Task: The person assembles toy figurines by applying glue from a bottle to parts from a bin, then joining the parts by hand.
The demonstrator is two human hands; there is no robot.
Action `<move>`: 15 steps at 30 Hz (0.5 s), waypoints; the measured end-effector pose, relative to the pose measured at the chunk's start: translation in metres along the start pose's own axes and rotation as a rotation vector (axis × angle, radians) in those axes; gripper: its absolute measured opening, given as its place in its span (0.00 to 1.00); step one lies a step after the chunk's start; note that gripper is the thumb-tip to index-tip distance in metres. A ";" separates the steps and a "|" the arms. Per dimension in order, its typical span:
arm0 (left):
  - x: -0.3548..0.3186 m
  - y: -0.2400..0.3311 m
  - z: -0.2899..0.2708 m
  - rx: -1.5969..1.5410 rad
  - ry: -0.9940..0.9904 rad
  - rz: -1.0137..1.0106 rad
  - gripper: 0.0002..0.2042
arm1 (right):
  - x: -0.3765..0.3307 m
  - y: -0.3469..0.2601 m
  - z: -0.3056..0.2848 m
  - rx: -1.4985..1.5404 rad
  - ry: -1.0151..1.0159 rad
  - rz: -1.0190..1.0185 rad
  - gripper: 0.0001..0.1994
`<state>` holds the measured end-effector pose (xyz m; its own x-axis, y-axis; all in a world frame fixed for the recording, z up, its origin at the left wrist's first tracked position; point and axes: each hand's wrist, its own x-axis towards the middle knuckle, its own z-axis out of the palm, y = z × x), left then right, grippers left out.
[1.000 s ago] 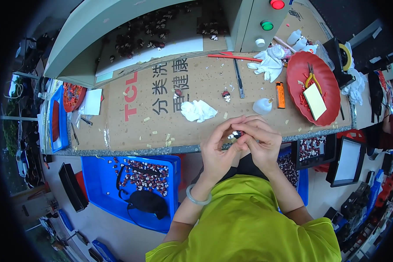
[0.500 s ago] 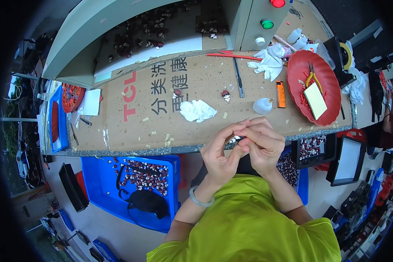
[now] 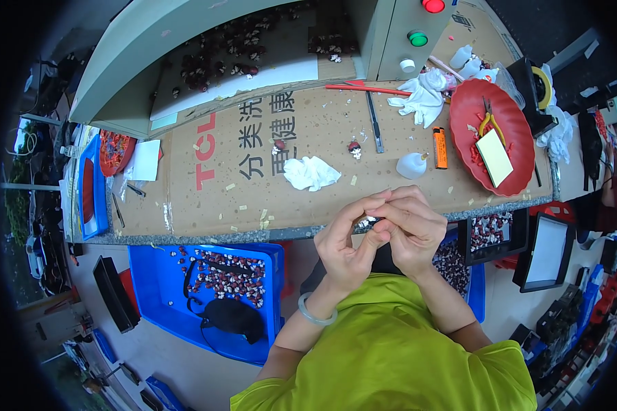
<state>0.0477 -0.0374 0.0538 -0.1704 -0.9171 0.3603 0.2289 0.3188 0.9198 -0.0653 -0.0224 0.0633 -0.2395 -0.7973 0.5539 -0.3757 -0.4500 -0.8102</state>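
My left hand (image 3: 349, 243) and my right hand (image 3: 415, 236) meet fingertip to fingertip just past the bench's front edge. Pinched between them is a small white-and-dark piece (image 3: 370, 220), mostly covered by the fingers. Its kind cannot be made out. Beyond the hands, two small dark-red and white figurines, one left (image 3: 279, 146) and one right (image 3: 354, 148), rest on the cardboard. A crumpled white tissue (image 3: 311, 173) lies left of the hands. Past my right hand stand a squat translucent bottle (image 3: 411, 166) and an orange box (image 3: 440, 148).
A red scalloped tray (image 3: 463, 113) holds yellow-handled pliers (image 3: 490, 125) and a pale yellow pad (image 3: 493, 159). A dark slim tool (image 3: 375, 123) lies mid-bench. At the back stands a grey cabinet (image 3: 120, 75) with many figurines inside. Below left sits a blue bin (image 3: 161, 308) of figurines.
Hardly anything differs. The view has shifted very slightly, and both hands keep the same pinch around the small piece.
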 end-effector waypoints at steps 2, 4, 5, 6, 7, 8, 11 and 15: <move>0.000 0.001 0.000 -0.011 0.001 -0.010 0.15 | 0.001 0.000 0.001 0.002 0.001 0.003 0.17; 0.001 0.001 -0.001 -0.021 0.003 -0.019 0.15 | 0.002 0.000 0.001 0.001 -0.001 -0.003 0.17; 0.002 0.000 0.000 -0.023 0.005 -0.004 0.16 | 0.002 0.001 0.001 -0.002 -0.003 -0.008 0.17; 0.003 0.000 0.001 -0.025 0.006 0.011 0.16 | 0.003 0.001 0.001 -0.004 -0.002 -0.008 0.17; 0.002 0.000 0.000 -0.027 0.005 0.011 0.16 | 0.002 0.002 0.001 -0.005 -0.001 -0.009 0.17; 0.001 0.000 -0.001 -0.028 -0.001 -0.017 0.18 | 0.002 0.002 0.002 -0.005 0.000 -0.011 0.17; 0.000 -0.001 -0.002 -0.036 -0.005 -0.045 0.20 | 0.003 0.003 0.002 -0.006 0.000 -0.014 0.17; 0.002 -0.002 0.000 -0.041 0.012 -0.016 0.17 | 0.003 0.003 0.002 0.001 0.008 -0.013 0.17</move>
<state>0.0474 -0.0394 0.0528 -0.1629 -0.9249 0.3435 0.2653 0.2943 0.9181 -0.0652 -0.0268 0.0620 -0.2421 -0.7880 0.5660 -0.3780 -0.4607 -0.8031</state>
